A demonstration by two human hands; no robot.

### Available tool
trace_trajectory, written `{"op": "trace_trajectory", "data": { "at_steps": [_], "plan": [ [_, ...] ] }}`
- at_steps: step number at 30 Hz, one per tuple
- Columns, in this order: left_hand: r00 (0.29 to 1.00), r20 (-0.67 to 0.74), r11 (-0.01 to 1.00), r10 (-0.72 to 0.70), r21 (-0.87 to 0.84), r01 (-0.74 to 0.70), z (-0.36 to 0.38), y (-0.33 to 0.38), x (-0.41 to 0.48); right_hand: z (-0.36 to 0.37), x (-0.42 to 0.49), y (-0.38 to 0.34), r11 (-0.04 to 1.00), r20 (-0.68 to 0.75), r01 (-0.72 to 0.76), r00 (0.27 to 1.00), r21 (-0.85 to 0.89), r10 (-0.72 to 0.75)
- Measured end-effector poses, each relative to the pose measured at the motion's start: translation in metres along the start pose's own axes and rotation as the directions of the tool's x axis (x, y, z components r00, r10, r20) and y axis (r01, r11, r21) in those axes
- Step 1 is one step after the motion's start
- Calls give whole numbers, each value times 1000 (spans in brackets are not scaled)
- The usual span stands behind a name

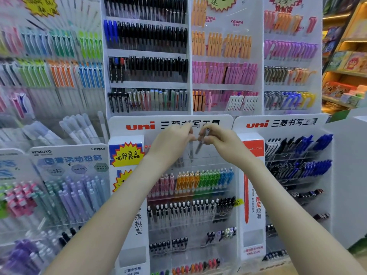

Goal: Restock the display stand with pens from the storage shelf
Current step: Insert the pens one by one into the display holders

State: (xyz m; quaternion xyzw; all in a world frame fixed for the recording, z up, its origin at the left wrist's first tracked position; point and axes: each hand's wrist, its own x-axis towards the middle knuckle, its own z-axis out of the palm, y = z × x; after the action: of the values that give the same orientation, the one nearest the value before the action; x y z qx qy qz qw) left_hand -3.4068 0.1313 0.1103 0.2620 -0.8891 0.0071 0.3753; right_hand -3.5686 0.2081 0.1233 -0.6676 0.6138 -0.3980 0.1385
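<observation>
- Head view: both hands are up at the top row of the middle display stand (pixel 139 127), almost touching each other just under its red "uni" header.
- The right hand (pixel 220 142) has its fingers curled round a dark pen (pixel 201 143).
- The left hand (pixel 171 140) is also curled. It seems to pinch the top of a pale pen (pixel 191 153) that hangs below it, though blur makes that grip hard to confirm.
- The dark pen lies on a slant. Its upper end stands above the right knuckles, and its tip points down and toward the left hand, into the gap between the hands and over the top row.
- The pale pen hangs nearly upright, right beside the dark pen's tip.
- The right hand is nearer the dark pen's slot. I judge that the pen must be swung upright before it will drop in.
- The dark pen looks slim, with a grey barrel and a darker cap end. The pale one is translucent and easy to lose against the clear acrylic.
- Behind the hands the top row looks thinly filled. Below it the coloured pens (pixel 198 181) and the black-and-white pens (pixel 188 211) stand upright in full rows.
- Wall racks (pixel 147 36) of pens rise behind the stand, and a second stand (pixel 297 155) sits to the right.
</observation>
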Motion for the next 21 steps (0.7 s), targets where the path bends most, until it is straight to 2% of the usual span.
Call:
{"op": "trace_trajectory", "data": {
  "at_steps": [4,6,10,15,18,21],
  "plan": [
    [1000,26,1000,-3,-30,4,1,4,5,7,-2,5,998,-23,-5,1000,-67,3],
    [999,49,998,-14,-53,16,2,5,5,9,-3,5,999,-51,-8,999,-34,6],
    [981,194,998,-18,-48,27,4,3,-4,7,-1,3,999,-31,-20,999,27,20],
    [992,38,981,120,146,-125,10,2,-20,14,-1,5,997,80,-39,996,-69,44],
    [994,-33,982,108,162,-101,15,7,-24,16,0,3,996,122,-56,990,-76,65],
    [999,-34,999,1,41,0,17,10,-27,13,0,3,994,154,-56,986,-97,70]
  ]
}}
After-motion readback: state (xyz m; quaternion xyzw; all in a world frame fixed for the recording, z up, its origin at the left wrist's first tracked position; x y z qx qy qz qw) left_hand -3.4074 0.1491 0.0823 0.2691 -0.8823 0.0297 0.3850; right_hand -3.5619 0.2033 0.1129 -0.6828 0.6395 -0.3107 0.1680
